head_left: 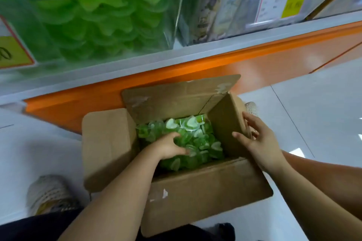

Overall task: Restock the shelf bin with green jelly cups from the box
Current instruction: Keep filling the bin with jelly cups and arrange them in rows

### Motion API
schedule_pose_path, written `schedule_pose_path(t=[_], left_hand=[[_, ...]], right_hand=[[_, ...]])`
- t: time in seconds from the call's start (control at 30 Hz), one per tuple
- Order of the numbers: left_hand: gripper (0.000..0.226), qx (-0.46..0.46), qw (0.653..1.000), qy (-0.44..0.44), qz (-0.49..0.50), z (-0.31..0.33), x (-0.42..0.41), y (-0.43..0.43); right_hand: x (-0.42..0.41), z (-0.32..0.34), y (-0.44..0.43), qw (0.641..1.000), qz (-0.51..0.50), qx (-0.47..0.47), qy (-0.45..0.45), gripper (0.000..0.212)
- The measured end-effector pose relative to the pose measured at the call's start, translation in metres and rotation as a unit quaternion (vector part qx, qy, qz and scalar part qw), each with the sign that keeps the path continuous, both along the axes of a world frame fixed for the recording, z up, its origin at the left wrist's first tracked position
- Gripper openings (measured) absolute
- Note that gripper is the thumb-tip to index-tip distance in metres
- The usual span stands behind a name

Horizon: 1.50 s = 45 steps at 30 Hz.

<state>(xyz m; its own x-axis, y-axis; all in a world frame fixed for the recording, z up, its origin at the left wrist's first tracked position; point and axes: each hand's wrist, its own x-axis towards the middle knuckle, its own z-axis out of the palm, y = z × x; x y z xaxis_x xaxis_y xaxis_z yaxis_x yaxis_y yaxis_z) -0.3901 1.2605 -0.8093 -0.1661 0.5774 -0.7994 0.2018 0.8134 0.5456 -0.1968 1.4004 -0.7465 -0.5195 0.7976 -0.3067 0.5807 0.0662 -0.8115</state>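
An open cardboard box (pixel 195 188) stands on the floor below me, partly filled with green heart-shaped jelly cups (pixel 203 143). My left hand (pixel 170 146) is down inside the box, fingers curled round a clump of the cups. My right hand (pixel 254 139) holds the box's right wall, thumb inside and fingers over the rim. Above, at upper left, the clear shelf bin (pixel 94 15) is packed with the same green cups.
An orange shelf base (pixel 215 66) runs behind the box. A neighbouring clear bin (pixel 244 6) of other packets with a yellow price label sits at upper right. My shoes (pixel 49 193) flank the box on the pale tiled floor (pixel 323 107).
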Motion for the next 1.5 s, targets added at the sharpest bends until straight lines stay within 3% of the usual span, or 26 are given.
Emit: schedule_pose_path(t=[0.23, 0.4, 0.57, 0.83, 1.2, 1.33, 1.5], left_hand=[[0.092, 0.030, 0.999, -0.033, -0.032, -0.017, 0.020, 0.007], [0.076, 0.043, 0.998, -0.043, -0.036, -0.026, 0.030, 0.019], [0.071, -0.015, 0.993, -0.015, -0.117, -0.037, 0.034, 0.031], [0.052, -0.003, 0.995, -0.054, -0.080, -0.043, 0.022, 0.016], [0.034, 0.073, 0.995, -0.071, -0.008, -0.014, 0.012, 0.012], [0.020, 0.093, 0.994, -0.059, 0.003, -0.001, 0.007, 0.000], [0.010, 0.137, 0.989, -0.013, 0.049, 0.014, 0.003, -0.023]], right_hand=[[0.003, -0.022, -0.004, 0.999, 0.034, -0.029, 0.010, 0.081], [0.001, -0.026, -0.004, 0.999, 0.027, -0.027, 0.028, 0.081], [0.002, -0.029, -0.003, 0.999, 0.017, -0.019, 0.033, 0.081], [0.000, -0.025, -0.007, 0.998, -0.009, -0.032, 0.055, 0.076], [-0.021, 0.014, -0.022, 0.986, 0.038, 0.139, 0.087, 0.051], [-0.032, 0.012, -0.032, 0.991, 0.096, 0.064, 0.070, 0.053], [-0.045, -0.012, -0.034, 0.995, 0.095, -0.015, 0.034, 0.050]])
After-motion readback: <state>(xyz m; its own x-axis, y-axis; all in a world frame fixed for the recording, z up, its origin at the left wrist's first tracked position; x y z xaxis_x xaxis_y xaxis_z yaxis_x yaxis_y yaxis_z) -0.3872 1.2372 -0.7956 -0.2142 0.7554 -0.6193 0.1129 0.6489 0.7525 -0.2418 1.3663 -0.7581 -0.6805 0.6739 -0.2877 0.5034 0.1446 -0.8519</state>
